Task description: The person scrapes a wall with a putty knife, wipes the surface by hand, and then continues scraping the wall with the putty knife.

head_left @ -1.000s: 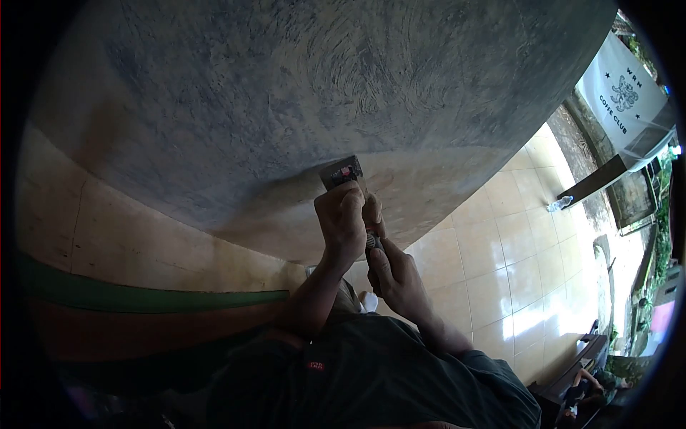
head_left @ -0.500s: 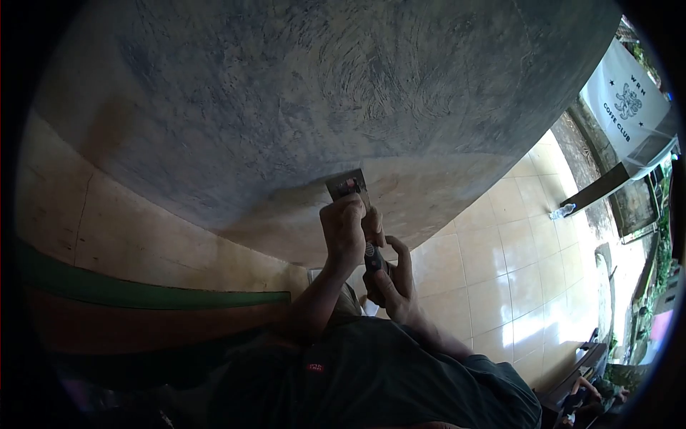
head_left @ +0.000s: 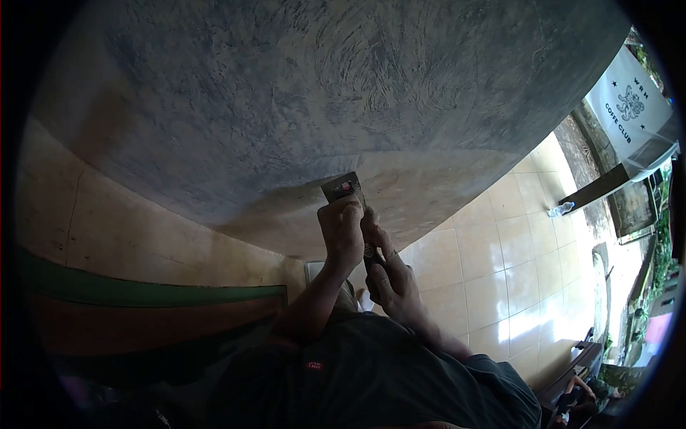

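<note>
A putty knife (head_left: 340,187) with a wide, smeared metal blade sits against or just in front of the wall (head_left: 400,175), at the lower edge of its grey, swirl-textured coating. Closed around the tool just below the blade is my left hand (head_left: 341,234). My right hand (head_left: 395,292) grips the dark handle (head_left: 371,259) lower down, with its fingers reaching up beside my left hand. Both hands hide much of the handle. Whether the blade's edge touches the wall is hard to tell.
Glossy cream floor tiles (head_left: 493,264) lie to the right, with a clear plastic bottle (head_left: 561,209) on them. A white banner (head_left: 629,107) hangs beyond. A green-edged ledge (head_left: 157,292) runs along the left. Another person (head_left: 582,393) is partly visible at the lower right.
The fingers of my right hand have closed in and moved up along the handle toward my left hand. The blade has shifted slightly left and tilted a little.
</note>
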`<state>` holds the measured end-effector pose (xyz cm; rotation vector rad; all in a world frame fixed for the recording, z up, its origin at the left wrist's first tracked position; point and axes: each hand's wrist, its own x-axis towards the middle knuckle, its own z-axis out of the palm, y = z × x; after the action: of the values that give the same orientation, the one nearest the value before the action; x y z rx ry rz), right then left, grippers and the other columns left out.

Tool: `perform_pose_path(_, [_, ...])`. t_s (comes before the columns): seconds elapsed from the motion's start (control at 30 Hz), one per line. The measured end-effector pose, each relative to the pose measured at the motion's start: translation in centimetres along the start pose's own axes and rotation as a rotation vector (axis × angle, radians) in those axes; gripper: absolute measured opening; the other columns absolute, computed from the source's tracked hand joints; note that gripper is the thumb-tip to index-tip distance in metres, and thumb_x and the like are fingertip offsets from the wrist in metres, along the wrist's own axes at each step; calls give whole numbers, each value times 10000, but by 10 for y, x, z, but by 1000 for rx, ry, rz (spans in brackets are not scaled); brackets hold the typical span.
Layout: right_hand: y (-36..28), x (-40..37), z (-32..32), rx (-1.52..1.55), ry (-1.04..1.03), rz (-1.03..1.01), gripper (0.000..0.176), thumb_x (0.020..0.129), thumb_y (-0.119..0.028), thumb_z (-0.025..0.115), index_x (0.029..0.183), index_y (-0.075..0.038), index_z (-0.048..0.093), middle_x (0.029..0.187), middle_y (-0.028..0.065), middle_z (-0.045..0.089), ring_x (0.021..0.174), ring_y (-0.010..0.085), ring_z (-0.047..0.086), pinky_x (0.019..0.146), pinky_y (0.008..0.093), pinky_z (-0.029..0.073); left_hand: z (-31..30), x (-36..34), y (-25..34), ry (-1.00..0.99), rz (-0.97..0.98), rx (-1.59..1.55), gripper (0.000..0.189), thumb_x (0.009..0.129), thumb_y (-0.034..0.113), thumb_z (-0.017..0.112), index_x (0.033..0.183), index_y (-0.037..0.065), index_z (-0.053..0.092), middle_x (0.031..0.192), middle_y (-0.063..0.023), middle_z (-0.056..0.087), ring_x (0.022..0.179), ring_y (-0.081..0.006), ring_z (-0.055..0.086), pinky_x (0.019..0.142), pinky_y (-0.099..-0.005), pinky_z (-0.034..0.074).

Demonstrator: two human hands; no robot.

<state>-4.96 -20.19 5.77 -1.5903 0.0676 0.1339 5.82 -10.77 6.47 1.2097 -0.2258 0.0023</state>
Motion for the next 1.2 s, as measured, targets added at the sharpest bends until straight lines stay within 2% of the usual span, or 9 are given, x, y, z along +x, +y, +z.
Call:
perform_pose_path(0.23, [17, 6, 2, -55, 99, -182, 563, 923, -61, 433, 1443, -83, 218, 955, 171, 658, 594, 196, 599, 616, 307, 482, 5, 2, -6, -16, 26, -46, 249, 776, 74, 398, 534, 16, 407, 515, -55, 492, 434, -94, 440, 420, -250, 359])
perform_pose_path(0.33, [1, 3, 0, -24, 84, -3, 552, 913, -35, 442, 1426, -35, 236, 1202, 235, 561, 982, 277, 633, 766, 317, 490, 9, 6, -1, -56, 65, -45, 264, 785, 80, 401, 527, 28, 383, 508, -54, 477, 432, -95, 438, 415, -250, 360])
perform_pose_path(0.53, [19, 10, 7, -98, 133, -241, 539, 908, -32, 446, 1418, -54, 271, 1192, 236, 566, 1056, 290, 600, 823, 325, 478, -1, 6, -8, -46, 104, -55, 248, 785, 78, 406, 543, 30, 379, 503, -42, 447, 432, -97, 423, 414, -255, 356])
perform_pose_path(0.63, [0, 10, 2, -103, 68, -33, 544, 905, -29, 448, 1418, -52, 267, 1249, 234, 525, 1117, 290, 563, 866, 322, 463, 6, 7, 4, -27, 119, -76, 247, 786, 81, 405, 547, 31, 379, 495, -35, 425, 439, -100, 430, 419, -254, 355])
perform_pose_path(0.67, [7, 10, 3, -101, 69, -31, 544, 905, -29, 448, 1418, -52, 267, 1249, 234, 525, 1117, 290, 563, 866, 322, 463, 5, 5, 3, -28, 117, -74, 247, 786, 81, 405, 547, 31, 379, 495, -35, 425, 439, -100, 430, 419, -254, 355])
perform_pose_path(0.73, [16, 10, 5, -156, 117, -314, 564, 929, -81, 416, 1449, -80, 197, 859, 110, 629, 561, 110, 527, 546, 267, 455, 5, 2, 2, -23, 69, -95, 255, 793, 87, 406, 546, 29, 384, 500, -44, 440, 449, -101, 435, 428, -249, 356])
perform_pose_path(0.77, [17, 9, 5, -156, 117, -321, 564, 929, -81, 416, 1449, -80, 197, 859, 110, 629, 561, 110, 527, 546, 267, 455, 3, 3, -2, -26, 76, -95, 255, 793, 87, 406, 546, 29, 384, 500, -44, 440, 449, -101, 435, 428, -249, 356])
perform_pose_path(0.83, [13, 8, 7, -71, 98, -184, 533, 918, -62, 441, 1421, -64, 264, 1230, 230, 538, 1039, 322, 602, 803, 349, 483, -2, 3, -6, -44, 74, -36, 261, 803, 87, 399, 548, 31, 384, 506, -50, 454, 455, -100, 436, 436, -246, 363])
perform_pose_path(1.2, [10, 8, 7, -114, 102, -111, 539, 923, -70, 444, 1429, -79, 260, 1097, 208, 613, 688, 184, 620, 665, 316, 492, -4, 4, -7, -74, 48, -76, 243, 796, 77, 394, 558, 31, 400, 515, -50, 475, 452, -91, 438, 434, -245, 369])
